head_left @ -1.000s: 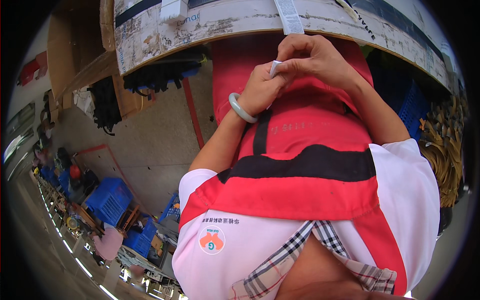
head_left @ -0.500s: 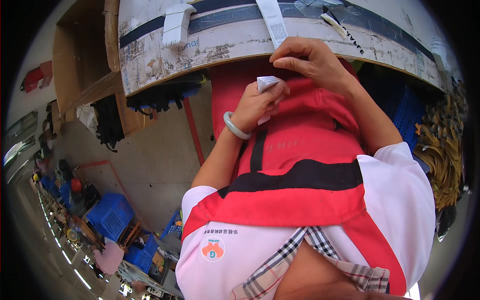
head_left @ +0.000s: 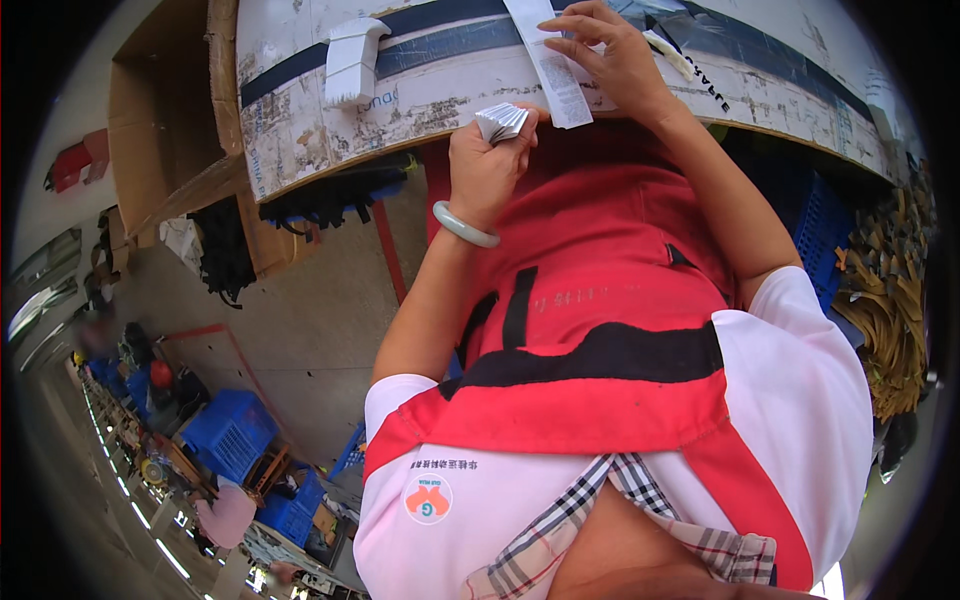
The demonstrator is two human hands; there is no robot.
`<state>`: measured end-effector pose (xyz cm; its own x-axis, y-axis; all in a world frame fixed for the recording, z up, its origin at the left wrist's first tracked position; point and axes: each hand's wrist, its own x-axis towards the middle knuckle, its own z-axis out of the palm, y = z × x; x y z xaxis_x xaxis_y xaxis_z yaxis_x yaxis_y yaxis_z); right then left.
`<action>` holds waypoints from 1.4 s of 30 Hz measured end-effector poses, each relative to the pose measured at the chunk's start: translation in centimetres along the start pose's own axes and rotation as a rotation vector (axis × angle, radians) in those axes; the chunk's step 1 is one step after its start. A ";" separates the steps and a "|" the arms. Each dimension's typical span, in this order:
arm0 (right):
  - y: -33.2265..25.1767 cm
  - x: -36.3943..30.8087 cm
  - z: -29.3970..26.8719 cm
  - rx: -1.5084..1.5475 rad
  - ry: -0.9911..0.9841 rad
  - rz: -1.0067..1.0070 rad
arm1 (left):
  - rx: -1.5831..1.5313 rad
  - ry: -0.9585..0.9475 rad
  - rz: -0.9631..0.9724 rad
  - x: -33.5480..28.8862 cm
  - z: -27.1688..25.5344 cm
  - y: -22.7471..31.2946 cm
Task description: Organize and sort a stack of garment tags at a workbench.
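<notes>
My left hand, with a pale green bangle on the wrist, grips a small fanned stack of white paper slips at the table's near edge. My right hand reaches onto the worn white table top. Its fingertips hold the upper part of a long white printed paper strip that lies across the table and hangs toward the stack. Both forearms rise from my red apron.
A folded white paper bundle lies on the table to the left. A cardboard box stands beside the table. Blue crates sit on the floor at the lower left, and a blue basket and tan strips are at the right.
Both hands have moved from in front of my chest up to the table edge. My right hand left the slips and took hold of the long strip; the left keeps the stack.
</notes>
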<state>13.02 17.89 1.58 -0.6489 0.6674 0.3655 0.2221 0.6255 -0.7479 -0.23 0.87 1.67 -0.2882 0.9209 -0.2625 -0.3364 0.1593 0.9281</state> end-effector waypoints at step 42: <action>2.4 -2.8 -6.3 -0.420 0.351 0.013 | 0.684 0.088 0.323 4.1 -1.4 0.0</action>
<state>19.94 20.06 2.22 -0.3786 0.7257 0.5745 0.5461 0.6763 -0.4944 -2.62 4.14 0.24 -0.3585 0.9318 0.0567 0.3991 0.0981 0.9116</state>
